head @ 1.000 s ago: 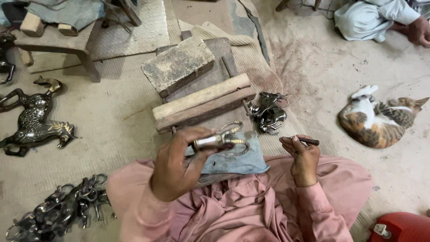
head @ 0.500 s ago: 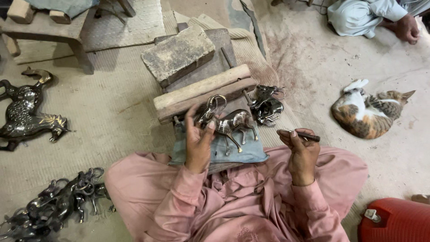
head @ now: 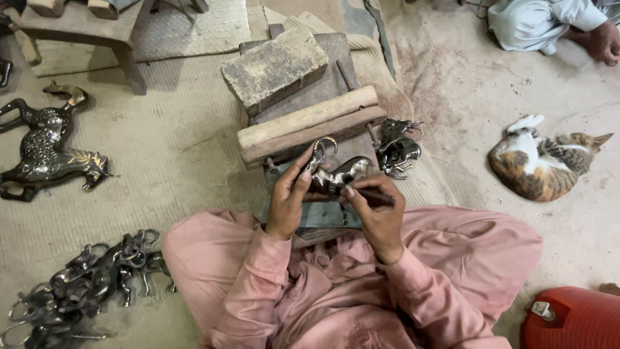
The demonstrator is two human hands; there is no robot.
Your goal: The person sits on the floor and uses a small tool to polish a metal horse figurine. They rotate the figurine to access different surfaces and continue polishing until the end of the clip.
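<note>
A small metal animal figurine (head: 336,174) with a curled ring at its head end is held just above the lap, in front of a wooden beam (head: 309,124) laid across a block. The left hand (head: 289,197) is closed around the figurine's front part, its fingers (head: 303,169) wrapped up over the neck. The right hand (head: 381,213) is clenched on a thin dark tool (head: 374,196), whose tip is set against the figurine's flank. The piece is judged cast metal: stiff, heavy for its size, smooth enough to slip, with thin legs and the ring judged the weakest points. The body is judged the better place for a grip than the legs. A rough stone brick (head: 274,64) rests on the block behind the beam. More dark figurines lie just right of the beam (head: 397,147) and in a heap at lower left (head: 84,284); a larger horse figure (head: 45,152) lies on woven matting (head: 174,148). The floor (head: 465,110) to the right is bare and dusty. A cat (head: 539,165) is curled there, well apart, and another seated person (head: 549,26) is seen at the far edge. A red container (head: 571,320) is cut off at the lower right.
</note>
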